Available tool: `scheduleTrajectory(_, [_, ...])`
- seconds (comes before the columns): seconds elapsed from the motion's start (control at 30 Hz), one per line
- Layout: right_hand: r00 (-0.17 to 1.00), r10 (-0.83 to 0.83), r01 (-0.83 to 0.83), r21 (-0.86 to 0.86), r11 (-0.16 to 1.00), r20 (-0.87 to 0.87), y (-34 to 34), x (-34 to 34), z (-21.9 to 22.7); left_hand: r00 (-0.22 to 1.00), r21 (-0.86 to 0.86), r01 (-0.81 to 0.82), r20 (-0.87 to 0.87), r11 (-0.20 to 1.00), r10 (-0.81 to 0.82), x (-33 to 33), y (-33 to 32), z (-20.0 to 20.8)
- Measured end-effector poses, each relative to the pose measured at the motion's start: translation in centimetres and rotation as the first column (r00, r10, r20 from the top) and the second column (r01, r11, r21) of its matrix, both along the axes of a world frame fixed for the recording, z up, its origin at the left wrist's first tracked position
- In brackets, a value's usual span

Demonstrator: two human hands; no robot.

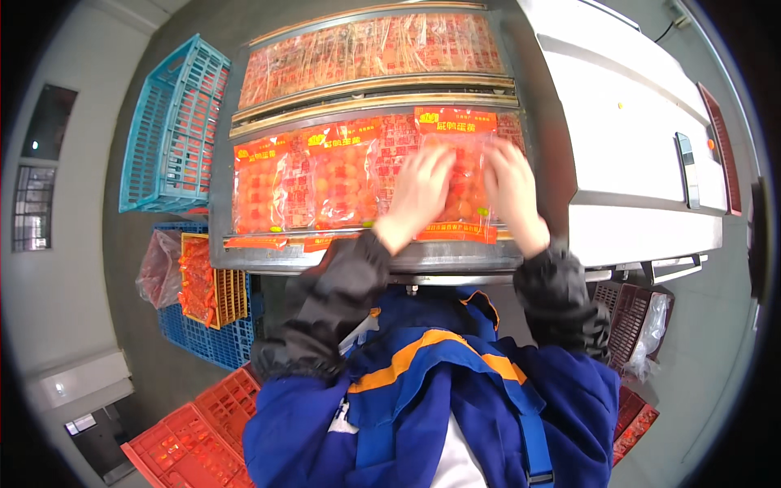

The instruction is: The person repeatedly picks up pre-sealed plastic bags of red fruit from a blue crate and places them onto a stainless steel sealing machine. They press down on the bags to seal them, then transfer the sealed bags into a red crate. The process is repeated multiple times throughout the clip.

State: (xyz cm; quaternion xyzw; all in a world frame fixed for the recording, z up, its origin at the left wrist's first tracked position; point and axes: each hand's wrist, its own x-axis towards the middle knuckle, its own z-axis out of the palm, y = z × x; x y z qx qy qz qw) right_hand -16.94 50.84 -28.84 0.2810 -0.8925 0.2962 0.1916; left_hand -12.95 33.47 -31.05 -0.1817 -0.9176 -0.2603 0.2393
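Three clear bags with red printed ends, filled with round orange balls that look like egg yolks, lie in a row on the metal machine bed (325,262). My left hand (419,189) rests on the left side of the right-hand bag (466,180), fingers stretched out and slightly smeared by motion. On that bag's other side lies my right hand (514,189), its fingers also extended. Neither hand is wrapped around the bag. The middle bag (340,180) is left of my left hand, and the left-hand bag (260,187) lies farther left.
Behind the bags run long sealing bars (374,91) and a film-covered red-patterned panel (370,50). A large white machine cover (618,106) stands at right. Crates surround me: turquoise (175,130), yellow (232,293), blue (213,346), red (195,431) and dark brown (622,313).
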Motion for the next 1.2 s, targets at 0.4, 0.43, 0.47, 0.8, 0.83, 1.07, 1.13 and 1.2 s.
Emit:
scheduleTrajectory(0.4, [0.907, 0.066, -0.164, 0.204, 0.965, 0.417, 1.1, 8.0, -2.0, 0.943, -0.221, 0.013, 0.328, 0.975, 0.061, 7.8, 2.7, -1.3])
scheduleTrajectory(0.43, [0.876, 0.054, -0.202, 0.262, 0.944, 0.48, 1.7, 7.5, -1.5, 0.919, -0.219, 0.031, 0.39, 0.975, 0.058, 7.6, 2.5, -1.0])
scheduleTrajectory(0.47, [0.893, 0.114, -0.216, 0.19, 0.958, 0.436, 2.4, 7.2, -1.3, 0.945, -0.197, 0.014, 0.324, 0.98, 0.052, 7.5, 2.1, -1.2])
scheduleTrajectory(0.8, [0.947, 0.068, -0.094, 0.069, 0.993, 0.313, 3.7, 6.5, 0.5, 0.976, 0.061, -0.025, 0.216, 0.998, 0.011, 7.5, 0.6, 1.1])
scheduleTrajectory(0.83, [0.956, 0.113, -0.12, 0.007, 0.993, 0.27, 3.1, 6.2, 0.9, 0.977, 0.077, -0.026, 0.212, 0.997, 0.009, 6.8, 0.7, 1.0])
scheduleTrajectory(1.07, [0.979, 0.075, -0.107, 0.161, 0.981, 0.189, 0.2, 5.1, -2.2, 0.979, -0.1, -0.065, 0.186, 0.993, 0.083, 5.1, 1.8, -1.1])
scheduleTrajectory(1.13, [0.969, 0.081, -0.128, 0.194, 0.973, 0.234, 0.4, 4.8, -2.3, 0.973, -0.099, -0.036, 0.222, 0.994, 0.057, 5.4, 1.5, -1.0])
scheduleTrajectory(1.2, [0.947, 0.086, -0.153, 0.199, 0.968, 0.311, 0.3, 4.0, -2.4, 0.975, -0.017, -0.065, 0.214, 0.998, 0.067, 5.1, 1.4, -0.5])
